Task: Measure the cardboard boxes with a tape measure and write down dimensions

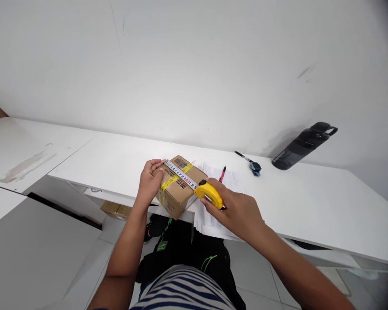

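Note:
A small brown cardboard box [172,201] with yellow printed tape sits at the front edge of the white desk. Across its top lies the pulled-out blade of a tape measure [210,194] with a yellow case. My right hand [241,211] is wrapped round that case at the box's right edge. At the box's left edge, my left hand [151,180] pinches the end of the blade, its thumb on top. The fingertips beneath the blade end are partly hidden.
Printed paper sheets [210,221] lie right of the box, with a red pen [223,174] on them. Farther right are a black pen [242,156], a small dark-blue crumpled item [255,168] and a black bottle [302,146] near the wall. Brown boxes [116,210] show below the desk.

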### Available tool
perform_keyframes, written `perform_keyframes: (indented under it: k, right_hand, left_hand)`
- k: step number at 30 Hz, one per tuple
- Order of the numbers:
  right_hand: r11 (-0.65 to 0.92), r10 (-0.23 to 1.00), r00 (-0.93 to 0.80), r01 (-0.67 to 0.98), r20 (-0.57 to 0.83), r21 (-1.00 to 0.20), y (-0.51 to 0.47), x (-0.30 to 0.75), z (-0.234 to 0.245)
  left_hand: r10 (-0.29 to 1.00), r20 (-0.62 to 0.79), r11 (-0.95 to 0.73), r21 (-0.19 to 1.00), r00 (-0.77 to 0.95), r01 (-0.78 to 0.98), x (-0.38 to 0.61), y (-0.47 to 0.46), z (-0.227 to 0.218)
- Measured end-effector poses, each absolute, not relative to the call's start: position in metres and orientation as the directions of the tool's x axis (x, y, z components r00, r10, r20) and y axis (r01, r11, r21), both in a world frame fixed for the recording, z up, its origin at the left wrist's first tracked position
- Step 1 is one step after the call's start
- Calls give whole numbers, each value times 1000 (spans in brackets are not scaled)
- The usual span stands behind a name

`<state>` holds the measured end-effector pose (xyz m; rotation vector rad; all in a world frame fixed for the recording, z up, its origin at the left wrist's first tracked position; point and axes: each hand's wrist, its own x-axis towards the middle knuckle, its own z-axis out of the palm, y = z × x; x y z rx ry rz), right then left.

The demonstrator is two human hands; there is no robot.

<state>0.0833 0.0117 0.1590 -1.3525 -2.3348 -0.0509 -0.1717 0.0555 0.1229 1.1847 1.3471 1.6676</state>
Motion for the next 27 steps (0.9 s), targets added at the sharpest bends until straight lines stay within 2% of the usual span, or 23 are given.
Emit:
perform_keyframes:
  k: [6,9,11,14,16,17,19,21,24,27]
  right_hand:
    - [503,849,-407,816,336,-283,17,81,165]
    - [466,880,-370,796,299,-387,36,79,170]
    - [438,898,-334,747,288,-500,54,77,168]
    - [387,921,-254,500,296,-775,83,72,159]
    - [292,944,-217,207,248,-934,99,67,151]
    - [231,955,-204,55,215,-971,104,65,148]
    - [142,969,-174,-185,175,-972,111,61,141]
    - [117,977,-131,-320,167,-940,112,57,133]
    - [59,987,-116,-399,115,-915,109,50,118]
    - [-74,984,-177,-445,7,-892,102,39,105]
  left_hand:
    - [901,259,-266,964,-348,28,-173,55,121]
    - [898,276,-282,959,-344,32,-174,55,121]
    - [890,289,-291,955,-351,48,-174,54,121]
    - [883,287,-285,957,-372,62,-174,53,121]
    - [881,279,-278,959,-383,58,-174,54,121]
    - [880,277,-279,959,-386,53,-174,55,121]
    - [873,285,-294,955,-396,39,-175,55,119]
    - [857,305,-324,946,-416,25,-175,54,116]
    - [788,378,-420,907,-486,26,-170,45,108]
    - [686,493,-569,822,-535,28,-162,36,101]
